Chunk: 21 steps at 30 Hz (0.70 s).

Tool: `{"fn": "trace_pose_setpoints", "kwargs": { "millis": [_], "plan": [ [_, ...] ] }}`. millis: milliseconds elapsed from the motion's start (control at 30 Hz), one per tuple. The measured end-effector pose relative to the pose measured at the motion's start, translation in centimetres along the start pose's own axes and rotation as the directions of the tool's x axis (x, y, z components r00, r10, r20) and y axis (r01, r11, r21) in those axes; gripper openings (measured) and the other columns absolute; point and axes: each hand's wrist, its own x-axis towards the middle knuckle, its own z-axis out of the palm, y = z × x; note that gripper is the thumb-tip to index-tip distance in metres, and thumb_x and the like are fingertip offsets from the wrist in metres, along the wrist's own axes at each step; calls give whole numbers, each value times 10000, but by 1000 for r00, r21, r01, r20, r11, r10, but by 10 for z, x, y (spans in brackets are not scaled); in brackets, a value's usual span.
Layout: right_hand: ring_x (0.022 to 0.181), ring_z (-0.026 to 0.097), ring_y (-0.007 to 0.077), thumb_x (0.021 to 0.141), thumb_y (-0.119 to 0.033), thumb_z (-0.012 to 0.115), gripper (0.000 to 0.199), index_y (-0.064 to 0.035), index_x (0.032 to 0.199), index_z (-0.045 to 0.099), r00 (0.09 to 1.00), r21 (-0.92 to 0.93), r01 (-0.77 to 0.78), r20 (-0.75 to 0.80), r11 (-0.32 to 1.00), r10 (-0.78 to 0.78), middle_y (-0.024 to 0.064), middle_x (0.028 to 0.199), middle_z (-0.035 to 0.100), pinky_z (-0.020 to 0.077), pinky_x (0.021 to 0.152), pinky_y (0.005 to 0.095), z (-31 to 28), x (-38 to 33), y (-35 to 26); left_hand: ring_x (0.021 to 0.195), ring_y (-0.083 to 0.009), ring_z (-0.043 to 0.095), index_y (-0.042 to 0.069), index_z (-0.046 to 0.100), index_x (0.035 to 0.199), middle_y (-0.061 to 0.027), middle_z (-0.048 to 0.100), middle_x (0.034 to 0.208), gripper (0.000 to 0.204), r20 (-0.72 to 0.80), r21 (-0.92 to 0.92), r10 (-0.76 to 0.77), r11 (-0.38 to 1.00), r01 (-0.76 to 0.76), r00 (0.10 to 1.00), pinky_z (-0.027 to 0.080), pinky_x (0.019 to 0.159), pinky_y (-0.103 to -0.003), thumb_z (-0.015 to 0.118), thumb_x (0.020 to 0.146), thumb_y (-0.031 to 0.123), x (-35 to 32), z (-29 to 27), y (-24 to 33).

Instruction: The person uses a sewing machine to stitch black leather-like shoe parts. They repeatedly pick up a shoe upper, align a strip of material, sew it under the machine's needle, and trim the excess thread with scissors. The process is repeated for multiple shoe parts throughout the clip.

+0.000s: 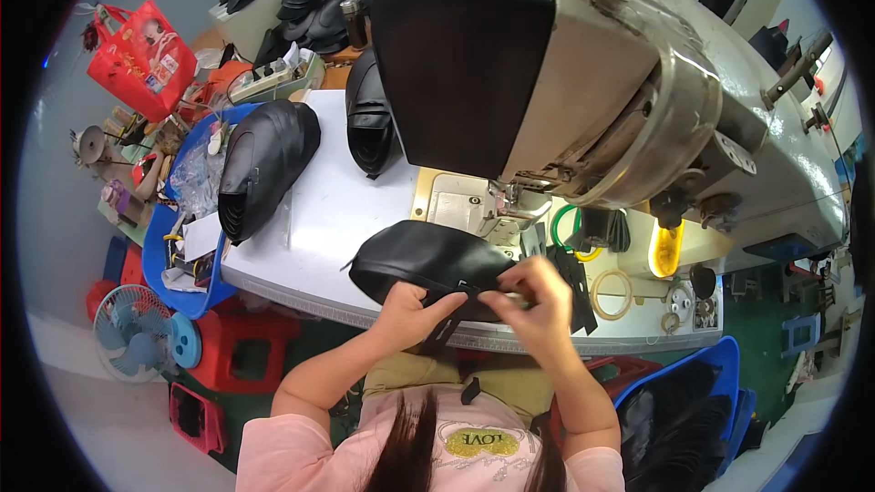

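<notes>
A black leather shoe upper (424, 260) lies at the front of the white sewing table, close to the needle area of the sewing machine (510, 200). My left hand (407, 317) is closed on its near edge, thumb pointing right. Opposite it, my right hand (536, 305) pinches the same edge, thumb and fingertips together. Between the two thumbs sits a small dark tab (466, 288) with a pale mark. What lies inside my right fingertips is too small to make out. A dark strip hangs below the edge, partly hidden by my hands.
Nested black uppers (273, 159) stand on the table's left, with another stack (369, 118) behind. Right of the needle lie black strips (572, 282), a tape roll (611, 294) and a yellow tray (666, 248). Blue bins (187, 296) flank the table; the machine head overhangs the middle.
</notes>
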Motion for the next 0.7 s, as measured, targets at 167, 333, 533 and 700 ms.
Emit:
{"fn": "trace_pose_setpoints", "kwargs": {
  "millis": [167,333,533,700],
  "plan": [
    [678,506,71,660,-161,768,417,26,993,601,867,171,-412,376,895,327,19,811,583,428,596,229,-35,18,25,766,-68,541,-17,607,989,-41,641,858,224,248,2,-35,999,36,968,443,673,-255,627,812,118,17,-12,20],
    [814,573,116,683,-60,739,369,12,1015,594,813,431,-568,427,701,396,55,920,635,465,766,269,-13,17,15,688,-72,507,-29,606,909,-35,614,738,208,277,204,-135,976,79,951,427,624,-257,622,814,155,32,-9,21],
    [762,603,134,708,-70,722,287,10,963,619,832,306,-536,350,787,431,63,878,651,489,725,276,0,24,10,649,-106,503,-15,602,873,-63,603,718,202,210,241,-68,970,15,975,420,613,-279,632,800,171,38,-13,19],
    [796,604,143,689,-36,729,345,13,1003,595,804,419,-592,372,689,464,81,905,637,500,733,277,7,30,19,762,-275,587,-7,619,931,-150,622,853,268,66,399,20,916,-45,998,455,704,-340,652,764,201,33,-16,17]
  ]
}}
